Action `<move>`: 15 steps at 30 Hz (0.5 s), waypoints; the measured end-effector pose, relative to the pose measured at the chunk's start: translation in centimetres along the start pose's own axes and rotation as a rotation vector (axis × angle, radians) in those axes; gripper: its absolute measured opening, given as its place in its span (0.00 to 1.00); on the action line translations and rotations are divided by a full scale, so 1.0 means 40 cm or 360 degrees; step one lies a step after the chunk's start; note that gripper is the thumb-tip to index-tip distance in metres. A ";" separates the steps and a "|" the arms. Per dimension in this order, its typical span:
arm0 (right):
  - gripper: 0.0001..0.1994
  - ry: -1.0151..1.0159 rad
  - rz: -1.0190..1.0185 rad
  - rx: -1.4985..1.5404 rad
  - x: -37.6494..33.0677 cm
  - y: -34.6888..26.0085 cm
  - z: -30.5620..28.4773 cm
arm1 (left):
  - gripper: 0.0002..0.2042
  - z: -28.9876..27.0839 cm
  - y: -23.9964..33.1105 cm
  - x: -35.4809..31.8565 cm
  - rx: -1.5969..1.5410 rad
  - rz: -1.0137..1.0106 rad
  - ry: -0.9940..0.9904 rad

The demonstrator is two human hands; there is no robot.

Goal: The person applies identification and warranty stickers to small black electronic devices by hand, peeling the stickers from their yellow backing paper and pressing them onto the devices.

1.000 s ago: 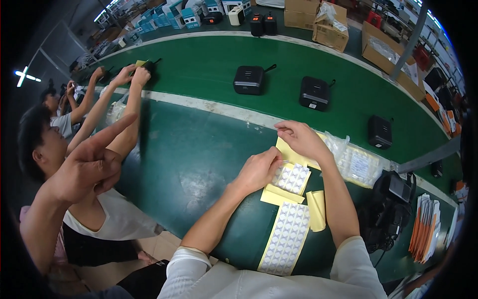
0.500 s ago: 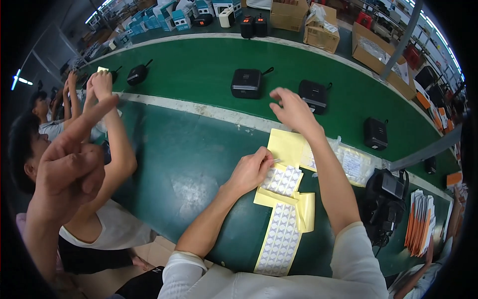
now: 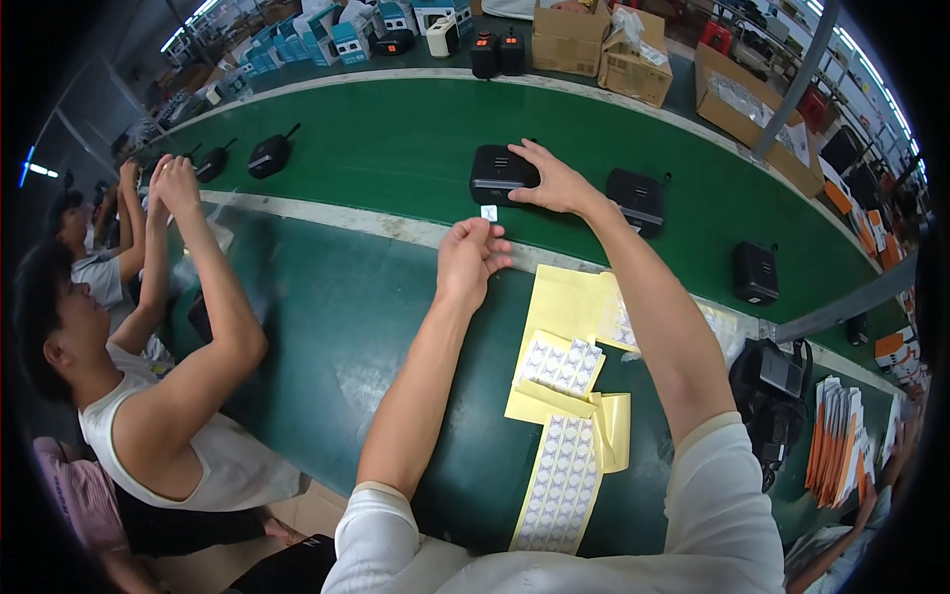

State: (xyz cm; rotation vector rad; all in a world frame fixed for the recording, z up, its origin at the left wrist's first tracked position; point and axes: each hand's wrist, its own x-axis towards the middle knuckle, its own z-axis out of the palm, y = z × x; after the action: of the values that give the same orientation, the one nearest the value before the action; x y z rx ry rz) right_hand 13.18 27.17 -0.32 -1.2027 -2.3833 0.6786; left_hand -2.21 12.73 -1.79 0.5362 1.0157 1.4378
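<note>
A small white sticker (image 3: pixel 489 213) is pinched at the fingertips of my left hand (image 3: pixel 466 259), over the pale edge strip of the belt. My right hand (image 3: pixel 559 183) grips the right side of a black box-shaped device (image 3: pixel 495 170) on the green belt, thumb at its front and fingers over its top. The sticker is just in front of that device, apart from it. Nearer me on the table lie sheets of printed labels (image 3: pixel 556 485) with yellow backing paper (image 3: pixel 564 297), partly folded over.
More black devices (image 3: pixel 634 201) sit along the green belt (image 3: pixel 396 148). At right are a black bag-like item (image 3: pixel 767 396) and a stack of orange-and-white cards (image 3: pixel 839 441). Cartons (image 3: pixel 633 69) line the far side. A co-worker (image 3: pixel 188 396) sits at left, arms raised.
My left hand has lifted away from the label sheet with a sticker and moved forward to the belt. My right hand has reached left and taken hold of the device. A blurred raised hand at left is gone.
</note>
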 end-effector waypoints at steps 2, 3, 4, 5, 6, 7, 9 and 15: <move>0.42 0.0021 -0.0050 0.0007 -0.001 0.013 -0.003 | 0.07 0.006 0.000 0.030 -0.0026 -0.0027 0.0002; 0.41 0.0044 -0.0107 0.0016 -0.002 0.019 -0.007 | 0.07 0.015 -0.001 0.040 -0.0056 -0.0033 0.0040; 0.41 0.0041 -0.0099 0.0014 -0.001 0.024 -0.012 | 0.07 0.022 -0.003 0.048 -0.0085 -0.0039 0.0078; 0.39 0.0056 -0.0093 0.0054 0.003 0.029 -0.016 | 0.08 0.025 -0.004 0.054 -0.0072 -0.0032 0.0061; 0.38 0.0072 -0.0085 0.0095 0.004 0.027 -0.022 | 0.08 0.028 -0.006 0.060 -0.0073 -0.0043 0.0060; 0.35 0.0106 -0.0059 0.0152 0.008 0.026 -0.027 | 0.08 0.031 -0.007 0.068 -0.0013 -0.0048 0.0063; 0.35 0.0088 0.0005 0.0194 0.009 0.030 -0.042 | 0.08 0.041 -0.009 0.084 0.0048 -0.0064 0.0066; 0.33 0.0059 0.0081 0.0408 0.022 0.035 -0.065 | 0.08 0.070 -0.014 0.121 0.0048 -0.0008 0.0056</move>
State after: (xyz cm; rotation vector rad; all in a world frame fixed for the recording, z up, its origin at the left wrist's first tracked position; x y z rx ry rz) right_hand 14.97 29.25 1.07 -1.1577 -2.1626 0.9376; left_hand -0.37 18.03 -2.01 0.5315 1.0671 1.4340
